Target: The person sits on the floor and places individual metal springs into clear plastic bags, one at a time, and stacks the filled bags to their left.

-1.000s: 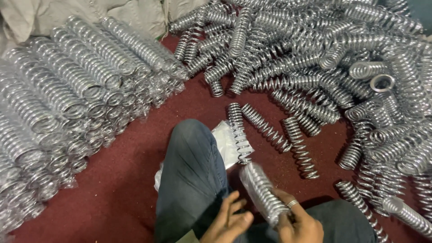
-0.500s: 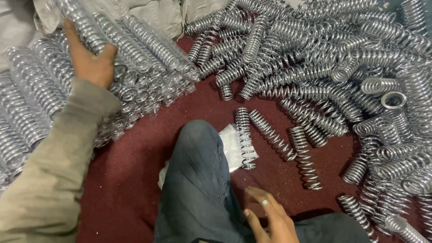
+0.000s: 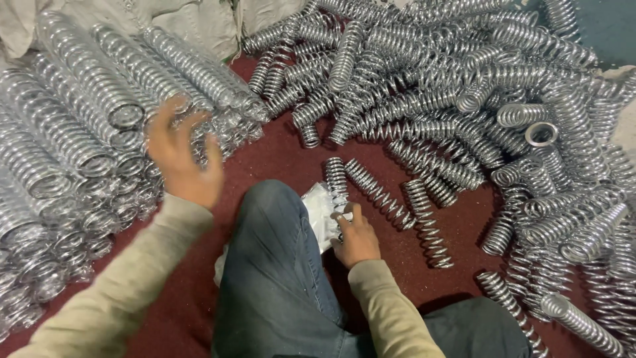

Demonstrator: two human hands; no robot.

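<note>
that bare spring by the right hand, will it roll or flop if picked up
The spring looks like thick metal wire, so probably stiff and fairly heavy. Round coils suggest it may roll on the red floor. Its shiny finish could be slippery for the right hand.

A dark red floor [image 3: 278, 149] runs through the middle of the frame — at the upper left, pale sacking [image 3: 199, 20] lies behind the rows. A blue-jeaned knee [image 3: 271, 265] fills the lower centre, and a grey-blue patch [image 3: 606, 26] shows at the upper right.
</note>
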